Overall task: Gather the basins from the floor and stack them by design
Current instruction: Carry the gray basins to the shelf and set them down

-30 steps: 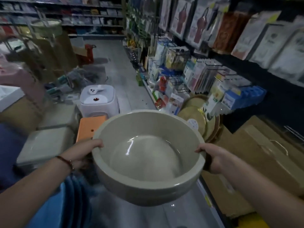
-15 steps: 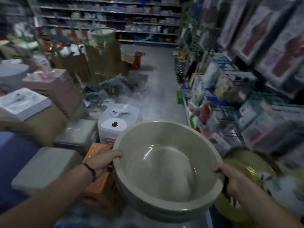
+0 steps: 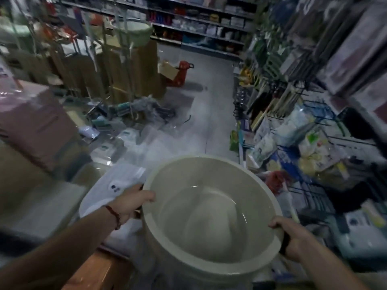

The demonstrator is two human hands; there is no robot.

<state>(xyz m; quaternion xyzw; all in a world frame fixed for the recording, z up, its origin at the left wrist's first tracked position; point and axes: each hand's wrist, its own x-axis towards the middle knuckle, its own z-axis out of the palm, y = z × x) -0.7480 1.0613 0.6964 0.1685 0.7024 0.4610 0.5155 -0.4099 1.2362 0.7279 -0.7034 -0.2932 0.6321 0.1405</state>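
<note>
From the head view, we are holding 1 beige basin (image 3: 209,216) up in front of us, mouth facing us, above the shop aisle. Our left hand (image 3: 130,204) is gripping the rim on its left side, thumb hooked over the edge into the bowl, the other fingers going under the lip out of sight. Our right hand (image 3: 293,237) is clamping the rim on the near right side, thumb curled over the top edge and fingers wrapped beneath. Between the 2 grips the basin is tilting slightly, its pale inside catching thin streaks of light. A red bracelet (image 3: 114,216) is sitting on the left wrist. Just outside the left grip, a white stool (image 3: 111,189) is showing below the rim, and an orange stool (image 3: 98,271) is lying nearer to us, under the left forearm. Beyond the basin, the grey floor (image 3: 209,114) is running ahead toward a red trolley (image 3: 182,74). Out past the right grip, wire racks of packaged goods (image 3: 303,143) are looking smeared with blur, so we cannot tell what they are holding.
</note>
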